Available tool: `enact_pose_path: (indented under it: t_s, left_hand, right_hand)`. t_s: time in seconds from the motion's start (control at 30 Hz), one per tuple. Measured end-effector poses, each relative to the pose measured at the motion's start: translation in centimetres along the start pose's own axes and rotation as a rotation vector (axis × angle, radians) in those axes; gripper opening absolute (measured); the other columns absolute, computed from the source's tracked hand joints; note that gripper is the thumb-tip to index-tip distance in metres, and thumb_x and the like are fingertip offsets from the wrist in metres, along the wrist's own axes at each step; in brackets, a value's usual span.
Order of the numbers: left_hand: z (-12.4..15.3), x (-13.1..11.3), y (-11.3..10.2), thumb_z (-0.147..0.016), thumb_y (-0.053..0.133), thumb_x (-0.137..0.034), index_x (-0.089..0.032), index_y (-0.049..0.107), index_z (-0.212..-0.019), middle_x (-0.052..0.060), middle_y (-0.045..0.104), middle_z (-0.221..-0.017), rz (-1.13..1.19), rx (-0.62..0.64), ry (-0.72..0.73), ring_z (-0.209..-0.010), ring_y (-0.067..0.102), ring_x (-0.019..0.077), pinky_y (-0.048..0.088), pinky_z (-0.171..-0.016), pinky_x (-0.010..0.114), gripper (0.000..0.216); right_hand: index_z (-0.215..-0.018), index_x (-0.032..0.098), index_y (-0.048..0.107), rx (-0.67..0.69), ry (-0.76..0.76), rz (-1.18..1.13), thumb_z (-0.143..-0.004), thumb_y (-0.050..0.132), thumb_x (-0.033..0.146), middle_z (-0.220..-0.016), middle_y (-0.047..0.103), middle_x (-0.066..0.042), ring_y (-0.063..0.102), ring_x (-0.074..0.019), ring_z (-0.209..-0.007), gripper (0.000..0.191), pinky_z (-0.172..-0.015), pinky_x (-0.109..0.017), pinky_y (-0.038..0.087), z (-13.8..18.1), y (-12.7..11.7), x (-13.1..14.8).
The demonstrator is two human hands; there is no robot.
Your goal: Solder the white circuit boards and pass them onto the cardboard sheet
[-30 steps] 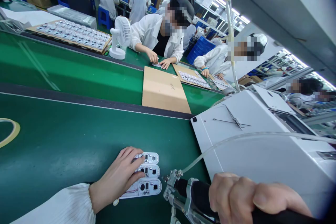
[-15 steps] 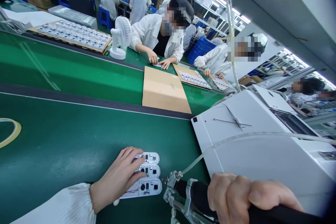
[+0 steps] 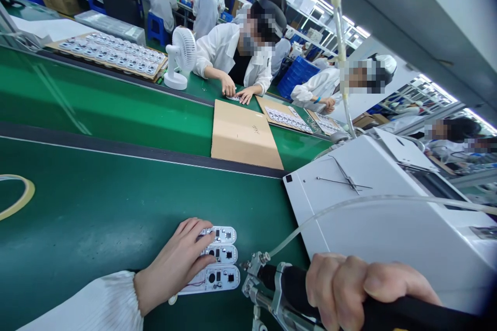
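Observation:
My left hand (image 3: 182, 251) lies over three white circuit-board strips with rounded ends, its fingers spread across them. The strips sit side by side on the green table: the far one (image 3: 228, 235), the middle one (image 3: 230, 255) and the near one (image 3: 223, 279). Their left parts are hidden under the hand. My right hand (image 3: 361, 284) is wrapped round the black handle of a power screwdriver (image 3: 289, 287) with a metal head and a clear feed hose. Its tip points left, just right of the strips and apart from them.
A white machine (image 3: 361, 207) with thin rods on top stands at right; the clear hose (image 3: 349, 201) crosses before it. Yellow tape (image 3: 25, 199) lies at left. Beyond are a cardboard sheet (image 3: 244, 134), a fan (image 3: 180, 57), boards on cardboard (image 3: 112, 54), and co-workers seated opposite.
My hands, the strips and the screwdriver keep almost the same places. The view shifts slightly. Across the table, the right-hand co-worker's hands have risen from the boards and come together.

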State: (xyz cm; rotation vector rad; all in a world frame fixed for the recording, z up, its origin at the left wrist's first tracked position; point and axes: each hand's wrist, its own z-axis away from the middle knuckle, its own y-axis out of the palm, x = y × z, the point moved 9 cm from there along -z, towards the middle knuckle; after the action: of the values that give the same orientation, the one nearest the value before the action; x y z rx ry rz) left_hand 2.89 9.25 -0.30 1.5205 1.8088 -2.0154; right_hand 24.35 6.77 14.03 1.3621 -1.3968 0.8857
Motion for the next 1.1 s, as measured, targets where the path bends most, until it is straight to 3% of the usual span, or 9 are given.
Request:
enact_pose_path:
  t_s: [0.3,0.47,0.63,0.83,1.1]
  left_hand:
    - [0.0,0.0,0.1,-0.094,0.065,-0.022,-0.026,0.053,-0.124,0.005,0.053,-0.131,0.007,0.011,-0.008,-0.119,0.047,0.0280,0.048,-0.097,0.047,0.033]
    - [0.0,0.0,0.1,-0.094,0.064,-0.023,-0.026,0.053,-0.124,0.005,0.052,-0.132,0.016,0.011,-0.013,-0.120,0.046,0.0283,0.048,-0.097,0.048,0.032]
    - [0.0,-0.2,0.0,-0.095,0.064,-0.021,-0.025,0.053,-0.124,0.005,0.052,-0.132,0.018,0.011,-0.014,-0.120,0.046,0.0281,0.047,-0.097,0.047,0.032]
    - [-0.1,-0.2,-0.1,-0.094,0.064,-0.020,-0.025,0.053,-0.124,0.005,0.053,-0.131,0.016,0.012,-0.010,-0.119,0.046,0.0282,0.047,-0.097,0.048,0.033]
    - [-0.1,-0.2,0.0,-0.095,0.064,-0.022,-0.025,0.053,-0.124,0.005,0.053,-0.132,0.008,0.024,-0.019,-0.120,0.047,0.0283,0.047,-0.097,0.048,0.032]
  right_hand:
    - [-0.089,0.032,0.068,0.136,-0.175,-0.055,-0.083,0.063,0.058,-0.032,0.036,0.011,0.026,-0.0097,-0.016,0.027,-0.023,-0.023,0.028,-0.8,2.1,1.3]
    - [-0.089,0.030,0.066,0.124,-0.178,-0.064,-0.080,0.067,0.054,-0.034,0.037,0.010,0.025,-0.0095,-0.017,0.026,-0.025,-0.024,0.027,-0.8,2.1,1.6]
    - [-0.092,0.032,0.068,0.227,-0.114,-0.063,-0.077,0.072,0.047,-0.041,0.051,0.006,0.041,-0.0147,-0.022,0.022,-0.030,-0.027,0.037,-1.1,3.6,2.3]
    - [-0.089,0.032,0.065,0.137,-0.127,-0.071,-0.075,0.074,0.042,-0.041,0.048,0.006,0.041,-0.0140,-0.023,0.020,-0.030,-0.026,0.036,-1.0,4.0,2.9]
    - [-0.077,0.030,0.063,0.116,-0.132,-0.056,-0.082,0.066,0.053,-0.035,0.041,0.009,0.034,-0.0115,-0.019,0.024,-0.027,-0.025,0.036,-0.8,3.4,2.2]
